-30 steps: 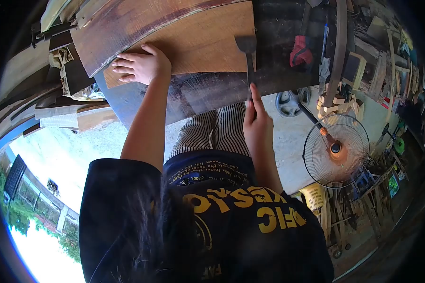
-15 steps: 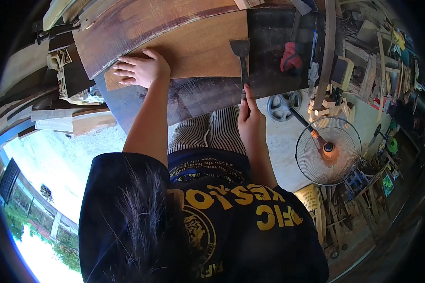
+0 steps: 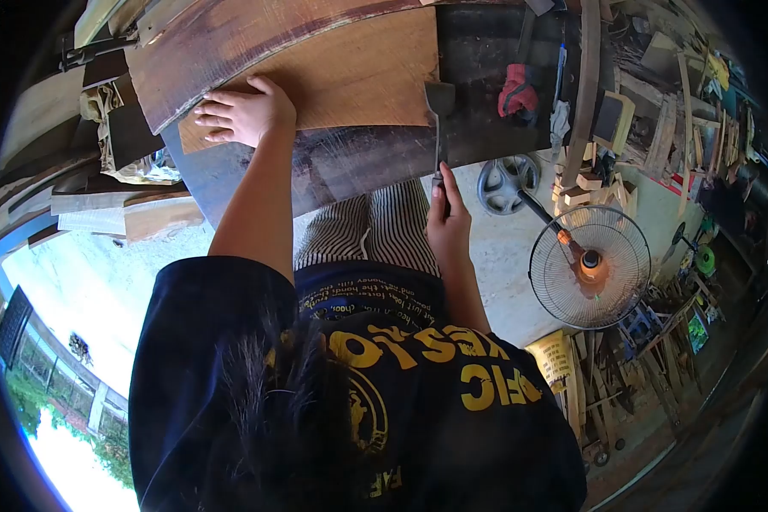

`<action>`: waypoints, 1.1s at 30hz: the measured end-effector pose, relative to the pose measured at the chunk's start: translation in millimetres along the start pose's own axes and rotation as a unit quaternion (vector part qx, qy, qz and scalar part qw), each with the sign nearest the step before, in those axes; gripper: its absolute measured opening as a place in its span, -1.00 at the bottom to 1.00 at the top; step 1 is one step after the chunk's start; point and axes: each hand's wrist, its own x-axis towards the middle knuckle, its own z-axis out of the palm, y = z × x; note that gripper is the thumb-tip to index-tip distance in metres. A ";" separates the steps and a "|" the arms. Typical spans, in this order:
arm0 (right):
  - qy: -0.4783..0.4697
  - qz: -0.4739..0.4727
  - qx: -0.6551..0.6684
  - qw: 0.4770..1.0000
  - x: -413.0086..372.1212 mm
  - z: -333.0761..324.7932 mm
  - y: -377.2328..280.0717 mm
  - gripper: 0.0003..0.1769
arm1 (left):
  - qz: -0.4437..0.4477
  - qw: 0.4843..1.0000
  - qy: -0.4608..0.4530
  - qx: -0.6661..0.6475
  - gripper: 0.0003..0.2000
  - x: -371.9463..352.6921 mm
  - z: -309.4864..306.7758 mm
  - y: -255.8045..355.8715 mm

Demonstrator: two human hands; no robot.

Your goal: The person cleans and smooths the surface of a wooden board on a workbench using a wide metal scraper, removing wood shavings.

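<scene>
My left hand [image 3: 249, 113] lies flat with fingers spread on a thin brown wood sheet [image 3: 358, 72], close to its left end. The sheet rests on a dark worktable [image 3: 337, 166]. In my right hand [image 3: 450, 218] is a putty knife [image 3: 439, 101], gripped by its handle with the forefinger stretched along it. Its wide dark blade points away from me and overlaps the sheet's right edge in this view. Along the far side of the sheet lies a larger reddish-brown board [image 3: 205, 55] with a worn, pale edge.
A red glove-like bundle [image 3: 515, 92] sits on the worktable at the right, near a thin blue item [image 3: 561, 72]. On the floor stands an orange-centred fan [image 3: 589, 266] beside a grey wheel [image 3: 505, 186]. Wood offcuts [image 3: 590, 189] are piled behind it, and boards [image 3: 158, 218] lie at the left.
The putty knife's blade has shifted slightly right and toward me, from over the sheet's corner to its right edge. My left hand stays on the sheet; the whole view has shifted a little.
</scene>
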 end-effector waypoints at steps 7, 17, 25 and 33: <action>0.005 -0.039 -0.007 0.999 -16.8 1.6 7.0 -0.57 | 0.002 1.000 0.011 -0.006 -0.15 1.2 4.9 -3.9; 0.024 -0.042 0.025 0.999 -5.2 11.3 -1.0 -0.58 | 0.002 0.999 0.036 -0.021 -0.15 2.2 10.7 -5.9; 0.016 -0.059 0.001 0.998 -16.8 5.1 8.7 -0.58 | 0.003 0.999 0.030 -0.024 -0.17 1.5 7.1 -4.3; 0.045 -0.048 0.006 0.998 10.9 20.7 1.3 -0.58 | -0.001 0.999 0.032 -0.018 -0.16 0.9 8.3 -4.2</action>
